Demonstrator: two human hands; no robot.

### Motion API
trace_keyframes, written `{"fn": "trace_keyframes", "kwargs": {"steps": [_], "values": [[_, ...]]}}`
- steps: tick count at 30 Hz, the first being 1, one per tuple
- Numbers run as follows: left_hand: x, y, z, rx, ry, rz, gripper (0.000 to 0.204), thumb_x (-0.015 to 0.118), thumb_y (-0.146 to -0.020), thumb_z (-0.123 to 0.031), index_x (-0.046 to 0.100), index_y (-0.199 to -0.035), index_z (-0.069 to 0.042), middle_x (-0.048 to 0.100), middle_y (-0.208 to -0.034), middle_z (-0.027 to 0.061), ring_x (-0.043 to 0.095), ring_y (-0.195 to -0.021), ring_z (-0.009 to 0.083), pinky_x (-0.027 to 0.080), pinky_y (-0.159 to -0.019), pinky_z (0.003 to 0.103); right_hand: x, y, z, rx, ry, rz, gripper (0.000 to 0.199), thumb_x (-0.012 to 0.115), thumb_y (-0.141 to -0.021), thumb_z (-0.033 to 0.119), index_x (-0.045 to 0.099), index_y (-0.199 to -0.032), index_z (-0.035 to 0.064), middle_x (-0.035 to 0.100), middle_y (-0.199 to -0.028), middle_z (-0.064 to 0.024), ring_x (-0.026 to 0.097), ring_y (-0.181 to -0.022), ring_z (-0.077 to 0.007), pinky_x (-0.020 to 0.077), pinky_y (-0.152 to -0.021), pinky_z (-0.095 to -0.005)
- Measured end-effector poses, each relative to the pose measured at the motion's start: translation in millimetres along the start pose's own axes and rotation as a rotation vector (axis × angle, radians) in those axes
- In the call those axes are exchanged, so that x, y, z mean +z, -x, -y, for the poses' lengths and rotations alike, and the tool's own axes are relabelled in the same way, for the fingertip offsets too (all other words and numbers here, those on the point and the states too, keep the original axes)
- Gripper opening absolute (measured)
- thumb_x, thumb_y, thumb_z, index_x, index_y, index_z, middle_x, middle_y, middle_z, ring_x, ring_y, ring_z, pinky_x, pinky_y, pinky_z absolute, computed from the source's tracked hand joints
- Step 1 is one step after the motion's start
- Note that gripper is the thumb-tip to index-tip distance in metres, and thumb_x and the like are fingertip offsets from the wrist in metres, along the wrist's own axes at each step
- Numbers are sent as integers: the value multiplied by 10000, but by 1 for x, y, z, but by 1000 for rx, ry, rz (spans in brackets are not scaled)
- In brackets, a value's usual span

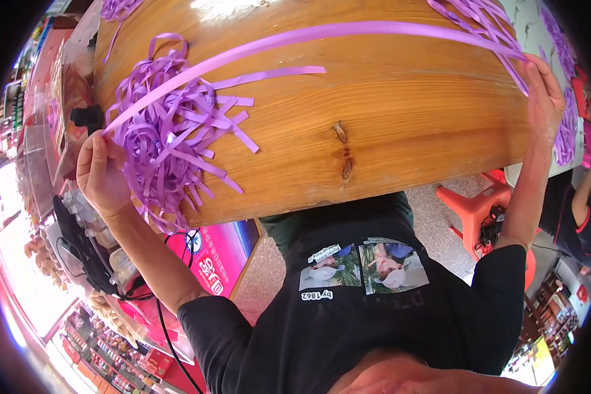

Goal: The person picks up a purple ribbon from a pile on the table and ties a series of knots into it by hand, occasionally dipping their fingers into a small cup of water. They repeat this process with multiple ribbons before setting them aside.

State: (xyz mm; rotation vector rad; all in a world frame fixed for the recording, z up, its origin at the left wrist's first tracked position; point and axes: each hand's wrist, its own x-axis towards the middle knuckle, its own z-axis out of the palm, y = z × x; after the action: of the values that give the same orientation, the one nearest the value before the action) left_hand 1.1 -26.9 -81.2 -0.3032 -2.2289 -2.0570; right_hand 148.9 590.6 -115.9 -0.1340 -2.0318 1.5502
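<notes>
Stretched taut over wooden worktop [387,125]: long purple ribbon strip [322,33], prob. light, limp & slippery, pinched at ends by left hand [98,172] at 9 o'clock & right hand [544,92] at 2 o'clock, beside cut ribbon pile [174,141].

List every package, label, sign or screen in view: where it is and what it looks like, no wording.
Pink sign: below the wooden table's near edge, beside the left forearm; flat panel, magenta with white lettering and a round blue-white emblem.
Photo prints: on the black shirt's chest; two rectangles side by side, with small white label strips around them.
Packaged goods: shelves at lower left; small, red and yellow, too blurred to detail.
No screen visible.
</notes>
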Motion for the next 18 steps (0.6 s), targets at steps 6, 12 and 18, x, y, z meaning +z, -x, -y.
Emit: {"fn": "trace_keyframes", "kwargs": {"steps": [6, 12, 18], "values": [[-2, 7, -2, 39, -52, -136, 149, 585, -889, -89, 631, -956, 36, 508, -648, 11, 422, -564, 91, 319, -533, 208, -6, -5, -12, 45, -238, -101, 250, 536, -905, 19, 556, -1128, -94, 603, -1029, -116, 576, -966, -182, 419, -957, -296], [-22, 15, -7, 2, 104, -123, 154, 575, -901, -108, 624, -957, 26, 517, -686, 20, 428, -591, 102, 326, -558, 227, -32, -22, -27, 209, -519, -137, 301, 520, -921, 56, 491, -1176, -102, 562, -979, -122, 523, -962, -206, 381, -996, -357], [-16, 10, 13, -133, 687, -31, 204, 555, -919, -192, 607, -963, 0, 587, -831, 71, 534, -740, 172, 445, -698, 315, -32, -28, -31, 246, -615, -229, 333, 539, -908, 59, 471, -1204, -77, 541, -1064, -121, 498, -1020, -221, 370, -1006, -382]]}}
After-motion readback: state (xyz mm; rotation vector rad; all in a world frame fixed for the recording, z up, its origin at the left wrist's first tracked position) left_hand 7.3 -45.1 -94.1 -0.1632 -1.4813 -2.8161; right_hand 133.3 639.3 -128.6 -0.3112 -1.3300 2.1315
